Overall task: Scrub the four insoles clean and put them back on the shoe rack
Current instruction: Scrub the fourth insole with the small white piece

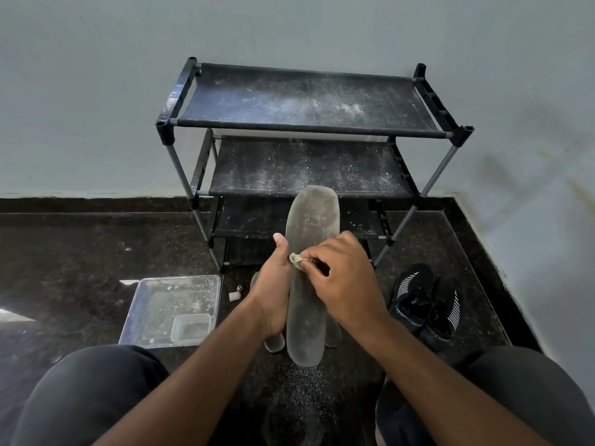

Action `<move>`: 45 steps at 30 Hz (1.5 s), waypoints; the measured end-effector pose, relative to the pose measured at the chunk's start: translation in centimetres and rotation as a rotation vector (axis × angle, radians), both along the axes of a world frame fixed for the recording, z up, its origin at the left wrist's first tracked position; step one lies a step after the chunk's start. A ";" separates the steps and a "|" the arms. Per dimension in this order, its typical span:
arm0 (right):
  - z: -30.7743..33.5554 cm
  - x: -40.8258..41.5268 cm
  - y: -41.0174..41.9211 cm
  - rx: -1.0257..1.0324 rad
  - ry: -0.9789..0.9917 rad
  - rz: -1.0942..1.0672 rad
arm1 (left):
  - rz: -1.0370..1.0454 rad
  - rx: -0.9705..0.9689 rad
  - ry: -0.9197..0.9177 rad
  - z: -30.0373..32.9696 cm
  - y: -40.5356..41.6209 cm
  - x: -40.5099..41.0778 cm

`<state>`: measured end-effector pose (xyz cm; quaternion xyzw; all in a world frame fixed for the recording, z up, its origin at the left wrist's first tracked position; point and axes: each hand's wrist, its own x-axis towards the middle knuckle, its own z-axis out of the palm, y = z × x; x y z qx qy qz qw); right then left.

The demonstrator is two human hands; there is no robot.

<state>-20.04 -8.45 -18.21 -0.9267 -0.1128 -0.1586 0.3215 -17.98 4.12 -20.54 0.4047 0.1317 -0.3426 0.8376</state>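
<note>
In front of the shoe rack (306, 123), the left hand (273, 284) grips a grey insole (307, 317) upright; the right hand (341, 278) pinches a small cloth wad (295, 259) against it. More insoles (273, 344) lie behind it; black sneakers (425, 304) sit right.

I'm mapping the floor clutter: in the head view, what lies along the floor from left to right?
Clear plastic tray → small white cap → left hand → held insole → right hand → black sneakers.

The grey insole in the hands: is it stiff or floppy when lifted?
Probably fairly stiff: the grey insole stays straight though the left hand grips only its middle. Likely light, since one hand supports it. Its dusty surface seems unlikely to slip.
</note>
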 end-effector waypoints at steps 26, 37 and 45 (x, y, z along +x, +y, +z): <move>0.4 -0.6 0.3 -0.086 -0.022 0.040 | 0.042 -0.098 0.016 0.7 -0.2 0.0; 0.3 -0.6 0.6 -0.010 0.009 0.023 | 0.080 -0.169 -0.012 0.1 0.2 0.6; 0.4 -1.3 1.0 -0.025 0.073 0.102 | 0.147 -0.200 -0.024 -0.1 0.9 1.3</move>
